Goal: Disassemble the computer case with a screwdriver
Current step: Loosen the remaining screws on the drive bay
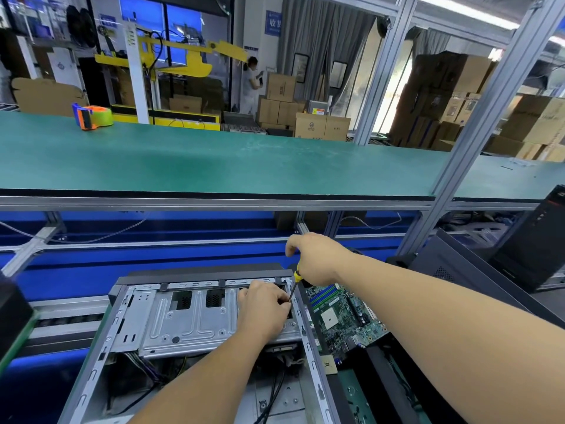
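Hands: right [315, 258] grips screwdriver [294, 286], left [263, 307] pinches its tip | case [195, 319]: stiff, heavy steel; hold by rim

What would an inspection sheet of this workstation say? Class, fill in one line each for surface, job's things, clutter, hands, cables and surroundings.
Surface: green bench top behind; the work sits lower, on a roller line.
Job's things: open computer case lying on its side with its metal drive cage exposed; screwdriver tip down at the cage's right edge; motherboard lying to the right of the case.
Clutter: tape dispenser on the green bench.
Hands: right hand grips the screwdriver handle; left hand pinches its shaft near the tip.
Cables: loose black cables inside the case.
Surroundings: stacked cardboard boxes, a person standing far behind, black tower at right.
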